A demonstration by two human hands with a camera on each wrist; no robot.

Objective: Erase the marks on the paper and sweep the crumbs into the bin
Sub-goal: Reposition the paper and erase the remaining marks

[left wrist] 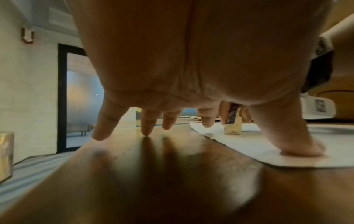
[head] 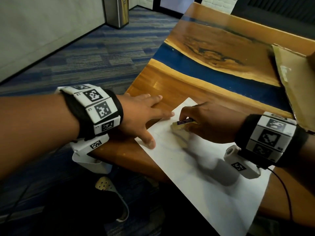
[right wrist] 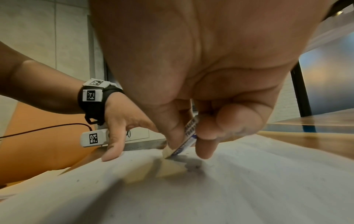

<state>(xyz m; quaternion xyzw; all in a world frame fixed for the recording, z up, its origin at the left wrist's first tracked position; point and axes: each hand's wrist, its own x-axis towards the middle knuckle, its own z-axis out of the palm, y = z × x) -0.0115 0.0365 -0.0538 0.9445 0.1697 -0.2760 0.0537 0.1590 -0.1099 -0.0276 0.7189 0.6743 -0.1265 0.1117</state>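
A white paper [head: 213, 181] lies at the near corner of the wood table [head: 170, 86]. My left hand [head: 150, 120] lies flat with spread fingers; its thumb [left wrist: 302, 150] presses the paper's edge and the forefinger touches its far corner. My right hand [head: 192, 120] pinches a cream eraser [head: 179, 126] in a purple sleeve, its tip on the paper. The eraser [right wrist: 184, 141] looks motion-blurred. Small dark crumbs [right wrist: 195, 167] lie beside it. Faint pencil marks [head: 163, 143] show near the thumb. A steel bin [head: 117, 12] stands on the floor far off.
A flattened cardboard box [head: 298, 82] lies on the table's right side, close behind my right wrist. A blue resin strip [head: 213, 72] crosses the tabletop. The table edge runs just left of the paper, over blue carpet [head: 85, 57]. A cable [head: 286, 189] trails from my right wrist.
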